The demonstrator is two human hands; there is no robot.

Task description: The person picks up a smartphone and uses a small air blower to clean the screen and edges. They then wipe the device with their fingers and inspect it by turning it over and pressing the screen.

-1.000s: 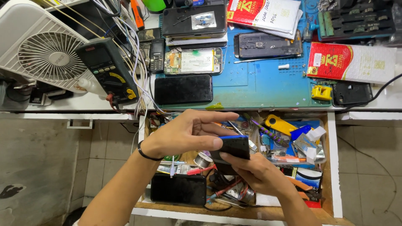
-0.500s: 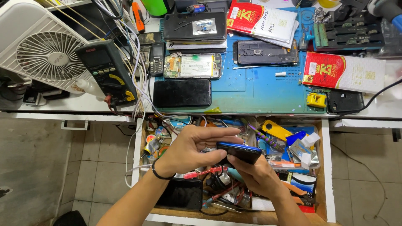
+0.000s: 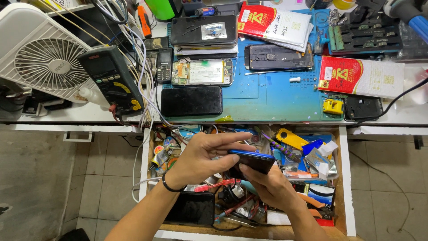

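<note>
Hands are holding a dark blue phone (image 3: 250, 159) over the messy drawer (image 3: 343, 178). Left hand (image 3: 198, 158) and right hand (image 3: 269, 187) fingers are clamping its edges. Phone is looking closed, not opened yet.

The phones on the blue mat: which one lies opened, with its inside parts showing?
The opened phone beside the small keypad phone: its battery and circuit board show. The black phone below it is closed, screen up.

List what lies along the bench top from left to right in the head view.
White fan → multimeter → black phone lying face up → small yellow block → red and white packet.
</note>
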